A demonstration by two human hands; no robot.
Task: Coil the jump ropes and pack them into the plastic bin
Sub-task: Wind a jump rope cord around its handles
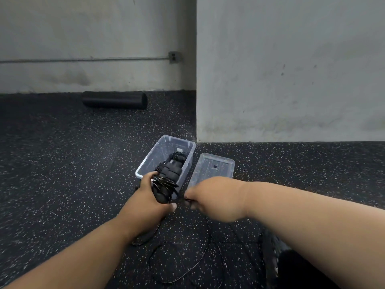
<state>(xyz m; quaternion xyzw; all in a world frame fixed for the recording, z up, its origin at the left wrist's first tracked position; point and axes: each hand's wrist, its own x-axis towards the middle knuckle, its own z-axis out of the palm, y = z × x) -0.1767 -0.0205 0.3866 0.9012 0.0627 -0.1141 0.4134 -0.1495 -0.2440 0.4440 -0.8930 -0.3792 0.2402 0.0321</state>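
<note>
My left hand (149, 198) grips the black handles of a jump rope (164, 189), with several turns of thin black cord wound around them. My right hand (210, 198) pinches the cord just right of the bundle; its fingers are mostly hidden behind the hand. The loose rest of the cord (200, 259) trails in loops on the floor below my arms. A clear plastic bin (154, 155) stands on the floor just beyond my left hand. Inside it lies another coiled black jump rope (177, 159).
The bin's clear lid (216, 165) lies flat on the floor right of the bin. A grey wall corner (196, 113) rises just behind both. A black foam roller (114, 100) lies against the far wall. The floor is dark speckled rubber.
</note>
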